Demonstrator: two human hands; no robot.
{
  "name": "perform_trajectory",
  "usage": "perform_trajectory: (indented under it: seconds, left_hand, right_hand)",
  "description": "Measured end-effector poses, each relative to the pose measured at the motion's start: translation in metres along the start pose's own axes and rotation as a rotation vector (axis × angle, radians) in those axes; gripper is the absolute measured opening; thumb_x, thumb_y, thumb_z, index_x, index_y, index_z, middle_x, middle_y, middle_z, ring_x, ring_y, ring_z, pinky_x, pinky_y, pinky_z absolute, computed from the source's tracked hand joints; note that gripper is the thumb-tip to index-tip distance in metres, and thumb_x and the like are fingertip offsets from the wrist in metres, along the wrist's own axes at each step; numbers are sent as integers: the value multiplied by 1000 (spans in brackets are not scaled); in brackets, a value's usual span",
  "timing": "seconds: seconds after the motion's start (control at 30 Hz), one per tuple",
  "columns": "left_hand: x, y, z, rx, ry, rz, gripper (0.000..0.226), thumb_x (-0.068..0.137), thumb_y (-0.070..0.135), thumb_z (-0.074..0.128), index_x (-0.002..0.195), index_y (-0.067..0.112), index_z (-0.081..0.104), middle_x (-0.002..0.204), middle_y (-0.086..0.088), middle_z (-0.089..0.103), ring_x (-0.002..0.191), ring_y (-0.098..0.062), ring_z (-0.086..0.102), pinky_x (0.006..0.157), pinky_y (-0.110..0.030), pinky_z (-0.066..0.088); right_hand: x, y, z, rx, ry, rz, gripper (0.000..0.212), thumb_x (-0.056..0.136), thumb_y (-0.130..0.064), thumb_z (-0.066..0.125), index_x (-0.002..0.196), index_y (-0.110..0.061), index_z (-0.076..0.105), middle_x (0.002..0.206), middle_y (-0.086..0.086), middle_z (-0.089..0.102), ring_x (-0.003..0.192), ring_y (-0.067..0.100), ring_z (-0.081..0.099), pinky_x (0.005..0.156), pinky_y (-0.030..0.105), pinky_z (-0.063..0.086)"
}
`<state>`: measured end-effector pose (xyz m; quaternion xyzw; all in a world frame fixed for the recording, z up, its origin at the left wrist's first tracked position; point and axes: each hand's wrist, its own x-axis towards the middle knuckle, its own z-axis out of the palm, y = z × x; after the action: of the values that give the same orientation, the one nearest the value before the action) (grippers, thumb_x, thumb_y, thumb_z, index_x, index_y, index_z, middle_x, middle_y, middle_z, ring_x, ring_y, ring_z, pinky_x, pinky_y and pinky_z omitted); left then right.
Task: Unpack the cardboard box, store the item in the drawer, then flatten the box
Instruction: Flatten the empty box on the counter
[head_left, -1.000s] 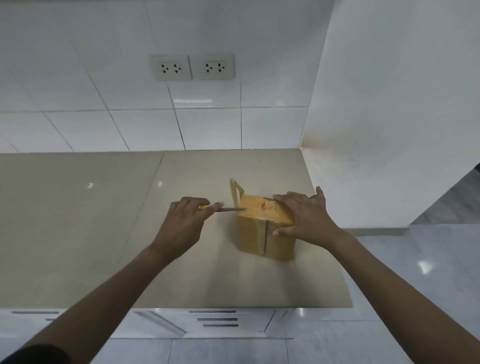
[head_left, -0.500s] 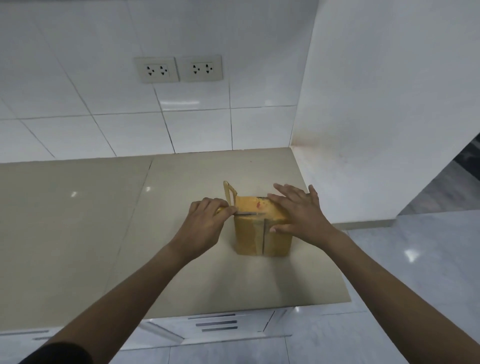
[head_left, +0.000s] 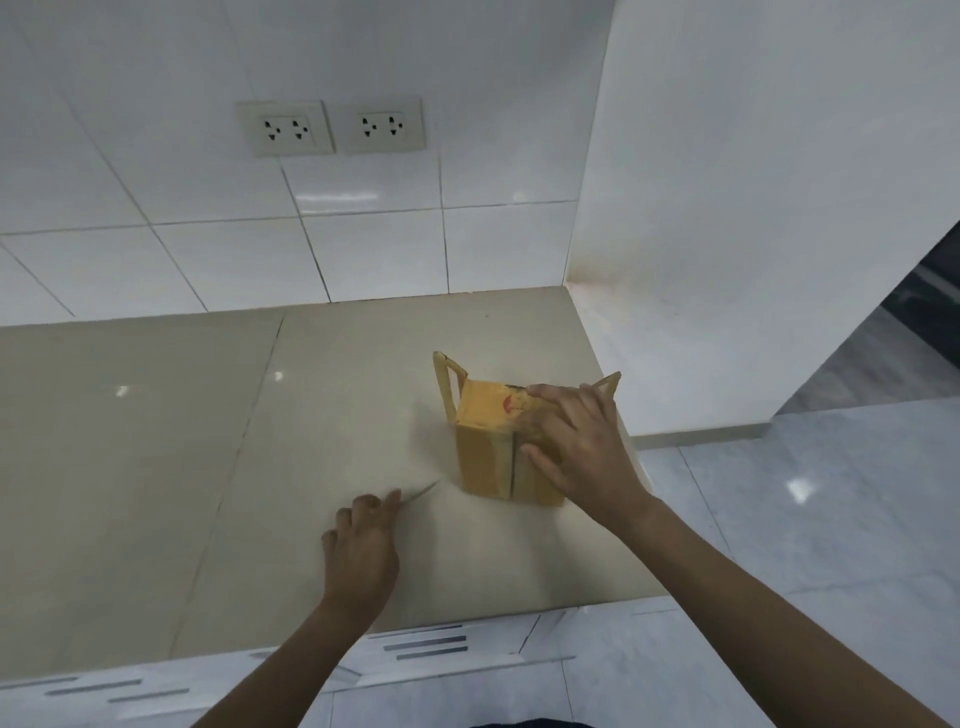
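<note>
A small yellow-brown cardboard box (head_left: 485, 457) stands on the beige countertop (head_left: 218, 467), near its right end. Two side flaps stick up, one at the left (head_left: 448, 382) and one at the right. My right hand (head_left: 576, 447) rests flat on the box top and its front right side. My left hand (head_left: 363, 551) is low on the counter, left of and in front of the box, gripping a thin knife whose blade (head_left: 421, 491) points toward the box. The box contents are hidden.
White drawers with dark slot handles (head_left: 426, 647) run under the counter's front edge. A tiled wall with two double sockets (head_left: 332, 127) stands behind. A white wall (head_left: 753, 208) closes the counter's right end, with grey floor beyond.
My left hand has pulled the knife away from the box top, down and to the left onto the counter. My right hand has stayed on the box.
</note>
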<state>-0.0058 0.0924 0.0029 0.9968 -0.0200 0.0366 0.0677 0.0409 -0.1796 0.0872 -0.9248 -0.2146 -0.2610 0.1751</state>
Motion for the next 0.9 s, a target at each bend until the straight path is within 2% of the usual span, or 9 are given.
perform_trajectory:
  seconds: [0.07, 0.13, 0.2, 0.3, 0.37, 0.47, 0.53, 0.7, 0.9]
  left_hand:
    - [2, 2, 3, 53, -50, 79, 48, 76, 10, 43, 117, 13, 66, 106, -18, 66, 83, -41, 61, 66, -49, 51]
    - [6, 7, -2, 11, -19, 110, 46, 78, 25, 52, 122, 16, 63, 119, -16, 64, 97, -40, 61, 77, -51, 49]
    - [16, 18, -20, -142, 116, 158, 51, 84, 36, 48, 131, 20, 55, 138, -11, 53, 120, -33, 52, 93, -49, 41]
    - [53, 50, -64, -355, 329, 374, 45, 93, 32, 38, 137, 28, 45, 148, 3, 42, 137, -16, 34, 106, -37, 28]
    - [83, 75, -93, -354, 196, 564, 43, 98, 37, 30, 140, 39, 38, 150, 10, 39, 141, -10, 28, 110, -35, 23]
    - [108, 102, -100, -273, -254, 678, 44, 100, 49, 19, 143, 49, 29, 157, 13, 27, 147, -11, 15, 117, -43, 10]
    - [113, 105, -91, -194, -318, 670, 47, 97, 56, 17, 144, 51, 21, 160, 14, 18, 148, -12, 9, 118, -52, 5]
    - [116, 101, -75, -62, -174, 691, 65, 87, 70, 32, 145, 51, 10, 161, 7, 14, 147, -21, 15, 111, -59, 21]
    - [122, 102, -69, -57, -86, 601, 59, 90, 61, 37, 143, 52, 16, 150, -4, 35, 137, -26, 30, 100, -53, 32]
  right_hand:
    - [-4, -4, 3, -26, 72, -48, 12, 87, -26, 65, 95, -19, 67, 121, 4, 63, 110, 23, 54, 101, 45, 34]
    - [-6, -8, 5, -54, 124, -65, 9, 89, -26, 65, 87, -17, 68, 116, 4, 66, 105, 24, 58, 97, 42, 35]
    - [-9, -11, 7, -67, 176, -69, 14, 91, -26, 63, 82, -16, 67, 113, 4, 68, 101, 25, 60, 95, 43, 37]
    - [-13, -15, 9, -75, 228, -57, 18, 92, -24, 62, 78, -14, 67, 108, 6, 69, 98, 27, 61, 94, 47, 41]
    - [-18, -20, 13, -85, 236, -41, 16, 91, -20, 63, 77, -12, 67, 104, 8, 70, 96, 27, 61, 94, 47, 42]
    - [-30, -24, 17, -88, 236, -4, 15, 91, -16, 60, 80, -10, 68, 98, 10, 69, 95, 26, 58, 96, 47, 42]
    - [-44, -27, 17, -69, 224, 30, 17, 93, -19, 55, 85, -10, 66, 99, 10, 69, 95, 28, 61, 97, 46, 41]
    - [-87, -48, 9, 89, 92, 17, 12, 98, -23, 47, 104, -16, 55, 107, 4, 70, 110, 17, 59, 108, 43, 34]
    - [-95, -74, -8, 242, 7, 28, 7, 93, -13, 50, 99, -17, 52, 93, 4, 72, 92, 15, 68, 113, 40, 30]
